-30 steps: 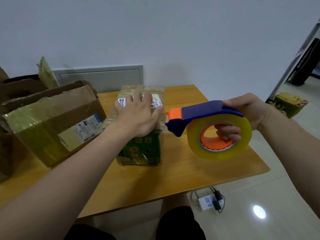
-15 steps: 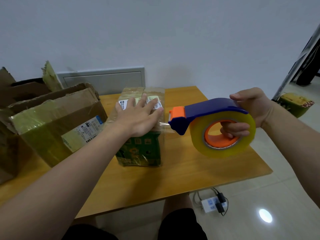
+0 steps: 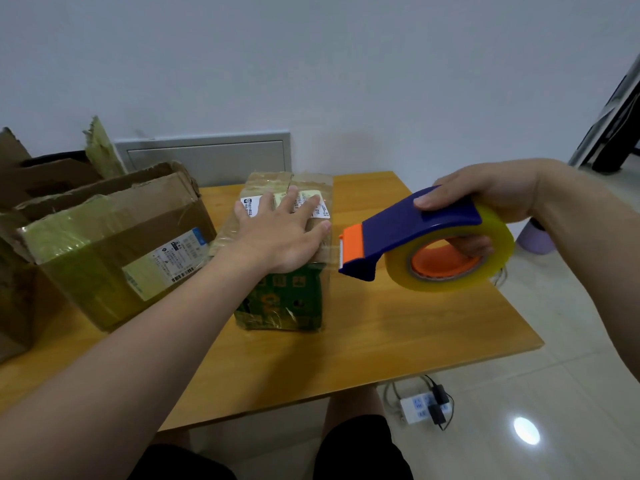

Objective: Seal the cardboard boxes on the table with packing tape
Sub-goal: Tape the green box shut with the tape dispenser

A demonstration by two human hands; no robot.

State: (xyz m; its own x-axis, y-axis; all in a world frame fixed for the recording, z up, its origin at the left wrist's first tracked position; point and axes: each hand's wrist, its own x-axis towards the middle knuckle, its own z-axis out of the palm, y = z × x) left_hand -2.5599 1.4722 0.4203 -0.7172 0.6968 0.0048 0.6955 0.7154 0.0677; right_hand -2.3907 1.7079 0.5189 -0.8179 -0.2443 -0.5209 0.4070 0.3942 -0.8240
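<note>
Far left there's a plain brown cardboard box (image 3: 14, 244) with its flaps up, cut off by the frame edge. Right next to it sits a big battered brown cardboard box (image 3: 104, 237) with yellowish tape patches and a white shipping label on its front, top flaps loose and crumpled. Both are on the light wooden table (image 3: 398, 337).

Middle of the table: a small green-printed cardboard box (image 3: 287, 299) wrapped in shiny clear tape, white labels on top. The left hand (image 3: 280, 237) lies flat on its lid, fingers straight and spread wide, pressing down rather than gripping.

Just right of that box, held in the air, is a blue plastic tape dispenser with an orange blade end (image 3: 408, 233). The orange tip is just beside the box's upper right edge. I honestly can't tell if a strip of tape joins them. It carries a fat roll of clear yellowish packing tape (image 3: 498, 251) on an orange core. The right hand (image 3: 491, 199) grips it, thumb on top of the blue handle, fingers curled through the core.

On the tiled floor under the table's right corner there's a white power strip (image 3: 415, 407) with a black plug in it.
</note>
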